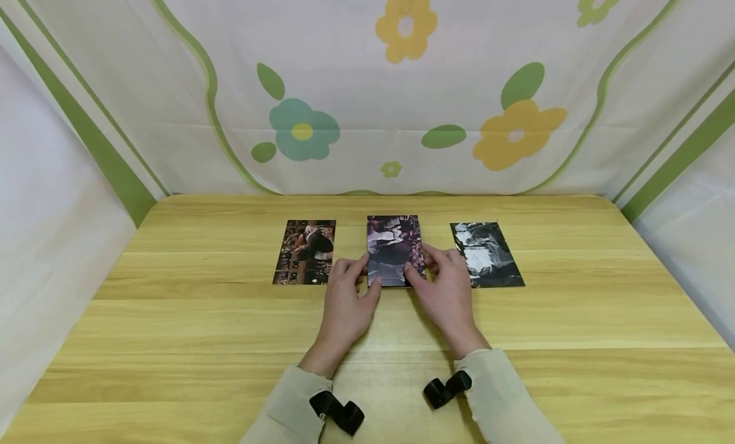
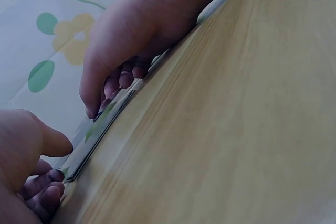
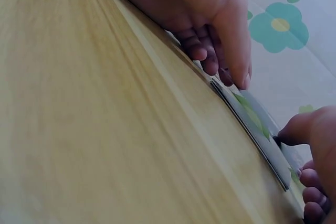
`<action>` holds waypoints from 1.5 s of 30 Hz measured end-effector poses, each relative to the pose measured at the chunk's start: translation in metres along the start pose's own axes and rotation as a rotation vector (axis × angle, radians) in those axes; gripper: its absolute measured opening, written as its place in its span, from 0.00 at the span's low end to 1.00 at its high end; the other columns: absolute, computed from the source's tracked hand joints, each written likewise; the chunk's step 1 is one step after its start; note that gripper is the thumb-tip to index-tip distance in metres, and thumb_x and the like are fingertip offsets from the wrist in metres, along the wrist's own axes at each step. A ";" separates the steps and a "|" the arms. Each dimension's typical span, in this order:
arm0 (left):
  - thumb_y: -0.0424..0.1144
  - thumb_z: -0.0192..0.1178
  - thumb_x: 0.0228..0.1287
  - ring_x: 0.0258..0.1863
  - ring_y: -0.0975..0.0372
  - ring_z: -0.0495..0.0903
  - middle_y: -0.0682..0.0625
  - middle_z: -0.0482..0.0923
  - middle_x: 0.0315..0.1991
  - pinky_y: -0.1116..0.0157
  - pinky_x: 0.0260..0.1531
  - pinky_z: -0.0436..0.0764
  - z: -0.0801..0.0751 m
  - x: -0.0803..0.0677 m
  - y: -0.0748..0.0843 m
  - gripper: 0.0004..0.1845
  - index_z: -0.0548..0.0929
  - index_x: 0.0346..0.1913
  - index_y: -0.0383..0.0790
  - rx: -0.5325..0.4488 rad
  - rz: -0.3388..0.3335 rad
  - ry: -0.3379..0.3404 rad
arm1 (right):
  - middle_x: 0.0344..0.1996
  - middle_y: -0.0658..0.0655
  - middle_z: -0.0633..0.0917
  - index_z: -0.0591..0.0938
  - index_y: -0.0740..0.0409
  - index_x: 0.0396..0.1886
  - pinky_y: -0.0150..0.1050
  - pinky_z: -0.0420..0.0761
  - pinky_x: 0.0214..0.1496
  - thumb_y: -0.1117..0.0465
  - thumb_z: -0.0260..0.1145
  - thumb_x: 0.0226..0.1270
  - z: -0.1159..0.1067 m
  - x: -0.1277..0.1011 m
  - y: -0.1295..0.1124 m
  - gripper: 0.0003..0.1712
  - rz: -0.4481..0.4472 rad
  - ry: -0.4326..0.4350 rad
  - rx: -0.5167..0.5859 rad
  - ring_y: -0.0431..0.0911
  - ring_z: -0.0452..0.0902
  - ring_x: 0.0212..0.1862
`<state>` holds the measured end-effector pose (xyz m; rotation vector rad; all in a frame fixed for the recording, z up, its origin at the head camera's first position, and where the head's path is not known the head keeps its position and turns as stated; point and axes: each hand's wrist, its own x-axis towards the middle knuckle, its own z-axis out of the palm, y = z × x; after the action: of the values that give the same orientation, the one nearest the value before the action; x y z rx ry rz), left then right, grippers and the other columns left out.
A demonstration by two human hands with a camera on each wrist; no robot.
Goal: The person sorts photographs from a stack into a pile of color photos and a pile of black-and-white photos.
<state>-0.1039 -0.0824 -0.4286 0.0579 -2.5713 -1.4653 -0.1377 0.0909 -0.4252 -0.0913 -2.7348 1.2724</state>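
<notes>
On the pale wooden tabletop [image 1: 172, 316], between a brown-toned photo card [image 1: 305, 251] and a black-and-white photo card [image 1: 485, 254], both hands pinch the dark glossy middle photo card [image 1: 393, 245]: left hand [image 1: 347, 300], right hand [image 1: 445, 291].

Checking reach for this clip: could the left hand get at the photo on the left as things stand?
Probably yes. The left hand rests at the middle photo's near left corner, and the left photo lies flat just beside it with only bare table between. Nothing covers it.
</notes>
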 end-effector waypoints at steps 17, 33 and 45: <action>0.27 0.66 0.71 0.40 0.60 0.77 0.42 0.79 0.45 0.72 0.39 0.78 -0.007 0.001 0.004 0.22 0.85 0.67 0.35 -0.270 0.071 0.163 | 0.50 0.56 0.79 0.83 0.53 0.69 0.40 0.75 0.52 0.57 0.80 0.66 0.000 -0.007 -0.011 0.32 -0.055 0.084 0.236 0.48 0.74 0.49; 0.24 0.65 0.69 0.37 0.63 0.79 0.39 0.84 0.42 0.76 0.38 0.79 -0.026 0.007 0.016 0.14 0.92 0.54 0.34 -0.343 0.006 0.295 | 0.47 0.56 0.81 0.85 0.51 0.67 0.27 0.77 0.44 0.63 0.80 0.63 -0.002 -0.011 -0.029 0.31 -0.060 0.058 0.333 0.49 0.76 0.46; 0.24 0.64 0.69 0.34 0.62 0.75 0.41 0.83 0.41 0.75 0.33 0.72 -0.047 0.012 0.000 0.13 0.92 0.52 0.34 -0.202 -0.057 0.337 | 0.54 0.59 0.83 0.80 0.57 0.74 0.36 0.84 0.53 0.69 0.75 0.66 0.015 -0.020 -0.040 0.35 -0.135 -0.061 0.364 0.50 0.80 0.49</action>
<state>-0.1069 -0.1236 -0.4034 0.3236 -2.1633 -1.5741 -0.1199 0.0520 -0.4061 0.1659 -2.4567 1.7270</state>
